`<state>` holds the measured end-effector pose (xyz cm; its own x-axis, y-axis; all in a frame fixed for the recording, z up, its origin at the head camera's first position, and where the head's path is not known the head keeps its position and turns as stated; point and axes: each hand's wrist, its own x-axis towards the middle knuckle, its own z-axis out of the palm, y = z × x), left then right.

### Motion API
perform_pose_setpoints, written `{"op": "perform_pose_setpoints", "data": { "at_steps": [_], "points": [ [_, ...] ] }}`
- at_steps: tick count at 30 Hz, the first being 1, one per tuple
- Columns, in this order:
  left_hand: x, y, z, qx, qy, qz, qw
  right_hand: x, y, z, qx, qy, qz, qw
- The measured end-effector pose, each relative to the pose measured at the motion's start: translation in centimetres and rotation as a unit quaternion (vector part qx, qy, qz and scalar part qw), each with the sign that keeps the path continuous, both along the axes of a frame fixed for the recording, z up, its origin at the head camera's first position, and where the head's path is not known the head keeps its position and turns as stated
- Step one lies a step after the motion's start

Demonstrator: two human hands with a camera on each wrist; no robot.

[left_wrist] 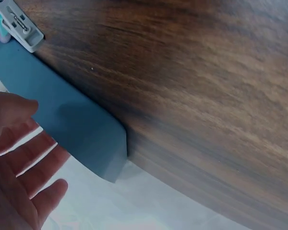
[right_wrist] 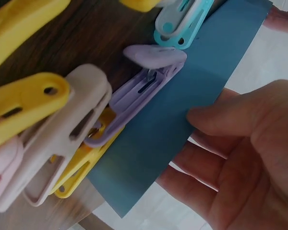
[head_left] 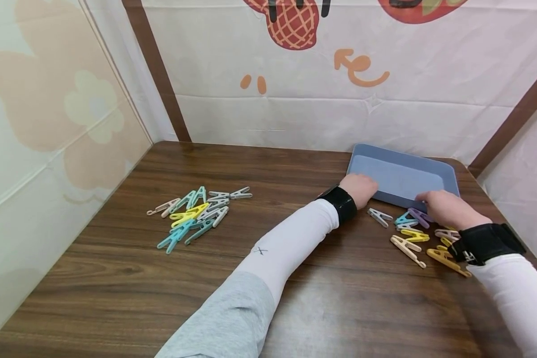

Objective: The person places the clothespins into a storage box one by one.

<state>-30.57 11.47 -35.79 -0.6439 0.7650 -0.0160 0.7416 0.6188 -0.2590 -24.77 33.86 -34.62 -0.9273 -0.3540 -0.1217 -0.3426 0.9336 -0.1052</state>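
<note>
A shallow blue-grey tray (head_left: 398, 179) sits at the back right of the table. My left hand (head_left: 360, 190) is at its near left corner, the thumb (left_wrist: 19, 108) over the outside of the wall and the fingers behind the rim. Further right along the same wall, my right hand (head_left: 452, 209) pinches the rim, with the thumb outside and fingertips hidden inside. Clothespins lie close in front of the tray: a grey clothespin (head_left: 379, 217), a purple clothespin (right_wrist: 144, 96) right against the wall, a turquoise clothespin (head_left: 403, 219) and several yellow, pink and cream ones below my right hand.
A second group of clothespins (head_left: 192, 214), turquoise, yellow, grey and pink, lies on the left of the brown wooden table (head_left: 116, 278). Printed cloth walls (head_left: 268, 114) stand at the back and sides, the tray close to the back one.
</note>
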Motion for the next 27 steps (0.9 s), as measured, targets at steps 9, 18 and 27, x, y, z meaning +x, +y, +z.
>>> {"op": "perform_pose_setpoints", "data": {
  "at_steps": [9,18,27],
  "points": [
    [-1.1,-2.8,0.2,0.037,-0.03,-0.016,0.9987,-0.1,-1.3,-0.3,0.001,0.02,0.014,1.0],
    [-1.3,-6.5,0.2,0.033,-0.06,-0.049,0.9964,-0.3,-3.3,-0.2,-0.013,0.008,0.037,0.999],
    [-0.6,-10.0,-0.2,0.029,-0.06,-0.075,0.995,-0.8,-6.0,-0.3,-0.017,0.015,0.061,0.998]
  ]
}}
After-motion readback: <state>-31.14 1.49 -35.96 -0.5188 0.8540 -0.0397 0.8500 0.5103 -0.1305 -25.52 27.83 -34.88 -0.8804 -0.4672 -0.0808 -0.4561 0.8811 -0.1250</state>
